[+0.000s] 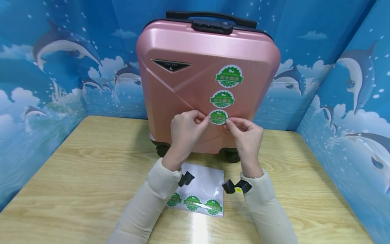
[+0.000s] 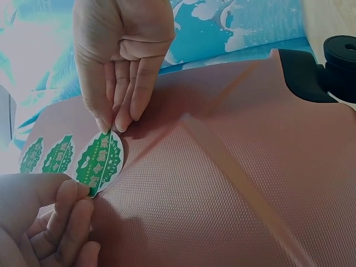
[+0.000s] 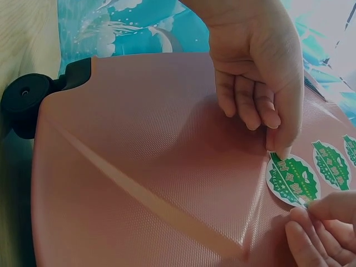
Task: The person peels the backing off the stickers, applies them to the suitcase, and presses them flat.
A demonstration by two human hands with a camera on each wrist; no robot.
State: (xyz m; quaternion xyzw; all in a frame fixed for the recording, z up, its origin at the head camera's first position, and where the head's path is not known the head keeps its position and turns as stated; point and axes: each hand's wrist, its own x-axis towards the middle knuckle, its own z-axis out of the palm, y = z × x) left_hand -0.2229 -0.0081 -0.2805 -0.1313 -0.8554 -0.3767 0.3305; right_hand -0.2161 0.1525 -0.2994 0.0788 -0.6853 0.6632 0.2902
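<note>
In the head view, a round green and white sticker (image 1: pixel 218 117) is at the front of a pink suitcase (image 1: pixel 189 81), below two similar stickers. My left hand (image 1: pixel 186 130) pinches its left edge between thumb and index finger. On the opposite edge, the thumb and index finger of my right hand (image 1: pixel 249 137) pinch it too. The left wrist view shows the sticker (image 2: pixel 101 161) stretched between both hands, close over the ribbed shell. From the right wrist view, the sticker (image 3: pixel 292 181) appears at or just off the surface; contact cannot be told.
The upper sticker (image 1: pixel 230 76) and middle sticker (image 1: pixel 222 99) are stuck on the suitcase. A sticker sheet (image 1: pixel 207 181) with several green stickers along its near edge lies on the wooden table (image 1: pixel 100 176), partly behind the left sleeve. Dolphin-print curtains (image 1: pixel 115 40) surround the table.
</note>
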